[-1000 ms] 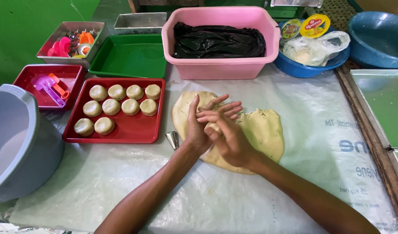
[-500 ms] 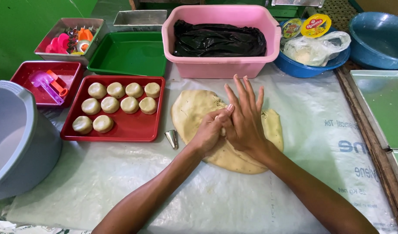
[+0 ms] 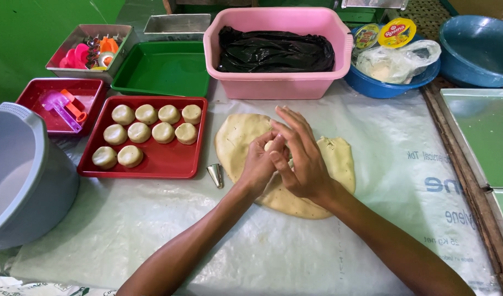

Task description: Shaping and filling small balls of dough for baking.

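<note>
Pale yellow dough (image 3: 246, 134) lies flat on the clear plastic sheet (image 3: 152, 230) in the middle of the table. Your two hands meet just above it. Your left hand (image 3: 259, 164) is curled around a small dough ball (image 3: 270, 145), and only a bit of the ball peeks out. Your right hand (image 3: 300, 159) presses against the ball from the right side, with its fingers (image 3: 292, 123) held long and a little spread, pointing to the far side. So both hands hold the ball between them, over the middle of the flat dough.

Just left of the flat dough sits a small shiny metal cutter (image 3: 215, 174) on the sheet. Left of that is a red tray (image 3: 152, 161) with ten round dough pieces (image 3: 147, 114) in rows, and they sit close to each other. Far from the red tray is a green tray (image 3: 163, 68). At the far left, a smaller red tray (image 3: 43, 96) holds a purple and orange tool (image 3: 65, 104), and a grey box (image 3: 65, 44) holds bright plastic bits.

On the far side of the dough stands a pink tub (image 3: 273, 87) with a black plastic bag (image 3: 273, 49) in it. Right of the tub is a blue bowl (image 3: 383, 89) with a clear bag (image 3: 396, 57) inside. At the near left edge is a big grey bucket (image 3: 21, 181).
</note>
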